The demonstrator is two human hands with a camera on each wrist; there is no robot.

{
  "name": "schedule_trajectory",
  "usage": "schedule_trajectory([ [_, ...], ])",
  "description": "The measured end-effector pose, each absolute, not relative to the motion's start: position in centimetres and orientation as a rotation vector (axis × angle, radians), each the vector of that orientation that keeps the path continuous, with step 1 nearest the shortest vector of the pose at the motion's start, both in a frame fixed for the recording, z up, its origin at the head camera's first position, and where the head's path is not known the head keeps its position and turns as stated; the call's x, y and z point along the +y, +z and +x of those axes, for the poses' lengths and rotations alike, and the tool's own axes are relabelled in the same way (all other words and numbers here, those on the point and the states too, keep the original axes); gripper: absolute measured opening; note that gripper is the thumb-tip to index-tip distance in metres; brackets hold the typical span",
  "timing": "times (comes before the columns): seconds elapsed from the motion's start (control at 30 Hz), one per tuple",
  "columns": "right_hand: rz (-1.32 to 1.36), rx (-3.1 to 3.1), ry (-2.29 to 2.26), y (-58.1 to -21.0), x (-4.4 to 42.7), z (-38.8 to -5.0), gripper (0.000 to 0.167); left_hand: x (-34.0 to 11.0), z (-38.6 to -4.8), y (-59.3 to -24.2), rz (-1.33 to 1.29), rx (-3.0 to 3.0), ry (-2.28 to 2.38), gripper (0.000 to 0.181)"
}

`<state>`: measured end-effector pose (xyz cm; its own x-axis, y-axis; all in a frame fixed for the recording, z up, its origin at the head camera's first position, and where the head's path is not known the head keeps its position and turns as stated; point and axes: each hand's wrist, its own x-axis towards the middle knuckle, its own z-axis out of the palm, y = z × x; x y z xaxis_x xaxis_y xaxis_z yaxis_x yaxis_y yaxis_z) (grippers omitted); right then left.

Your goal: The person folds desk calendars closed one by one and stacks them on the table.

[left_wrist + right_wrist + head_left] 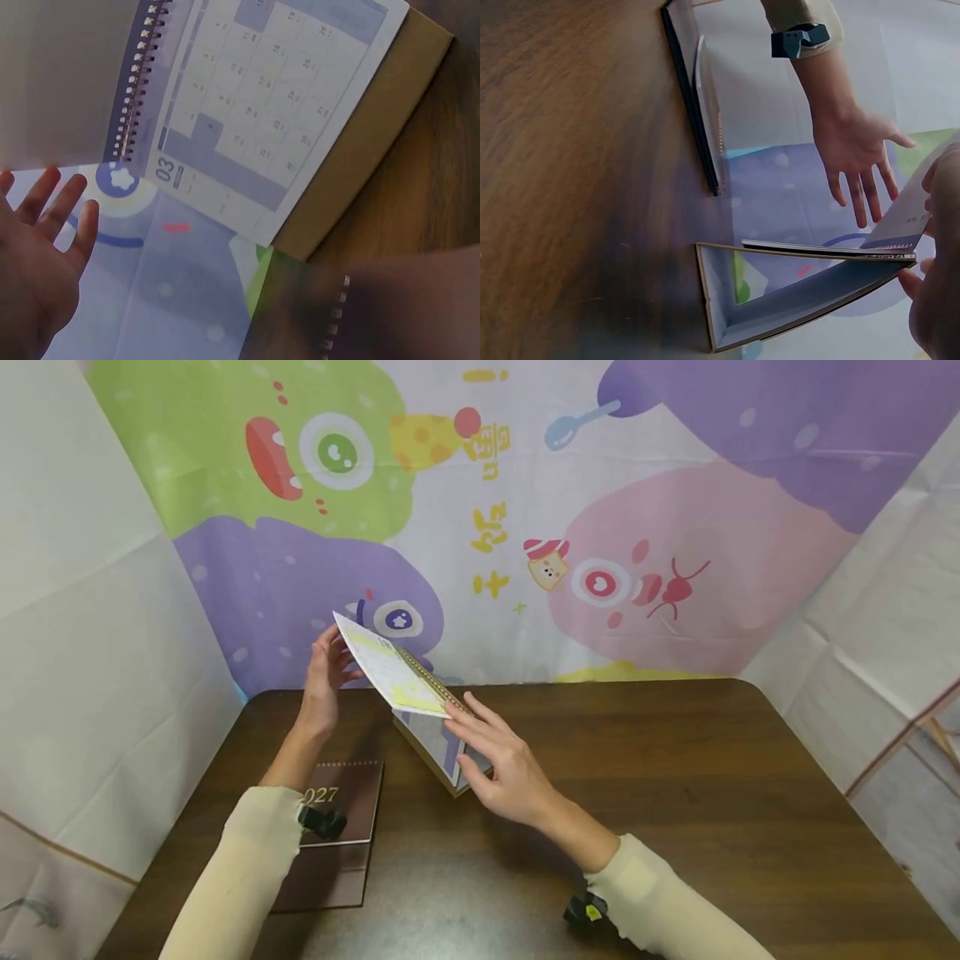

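Note:
A spiral-bound desk calendar (431, 737) stands tented on the table, its coil at the top. One page (378, 664) is lifted away from the month sheet marked 03 (255, 112). At the lifted page's far edge is my left hand (322, 681), palm turned up and fingers loosely extended; in the left wrist view its fingertips meet or nearly meet that edge. My right hand (506, 768) holds the near end of the calendar by the coil, fingers at the page side and thumb lower down. The right wrist view shows the stand's inner wall (810, 291).
A dark brown calendar (352, 806) with gold numerals ending in 027 rests on the table (675, 810) under my left forearm. Behind the table hangs a cartoon-printed cloth (487, 635). A small black camera (585, 910) is strapped at my right wrist.

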<state>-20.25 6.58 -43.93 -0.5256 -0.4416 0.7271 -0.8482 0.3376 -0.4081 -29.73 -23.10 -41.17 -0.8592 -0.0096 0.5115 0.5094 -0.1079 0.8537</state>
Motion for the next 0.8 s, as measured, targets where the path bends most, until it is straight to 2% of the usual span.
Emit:
schedule_trajectory([
  [0.5,1.143,-2.157,1.048,-45.0,6.6,-19.9,0.041,-25.2,-28.9,-42.2,-0.481,-1.793,-2.042,0.065],
  [0.8,1.149,-2.176,1.024,-45.3,6.7,-19.8,0.041,-26.1,-28.6,-43.3,-0.367,-1.856,-1.970,0.070],
])
